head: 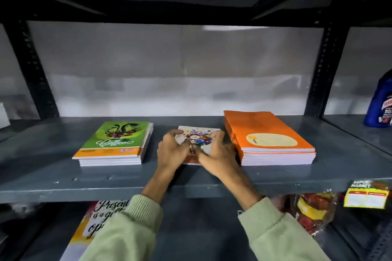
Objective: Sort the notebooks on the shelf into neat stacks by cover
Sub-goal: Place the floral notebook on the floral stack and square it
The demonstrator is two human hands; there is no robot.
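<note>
Three groups of notebooks are being kept on the grey metal shelf: a green coffee-cover stack at the left, a floral-cover stack in the middle, and an orange-cover stack at the right, each lying apart from its neighbours. The middle stack is being attended to: the left hand is being curled against its left edge and the right hand against its right edge, so that the floral notebooks are being grasped between both grips, fingers bent over the top cover. How many notebooks are lying in this stack cannot be told, since the near part is being hidden by the hands. Judged from this, the squaring-up of the floral stack is being carried out, and the sorting appears to be far along, as covers are already being kept separate. For the next move, even inward pressure from both sides is being called for, so that edges are being brought flush without the stack being pushed toward the orange one just beside it.
</note>
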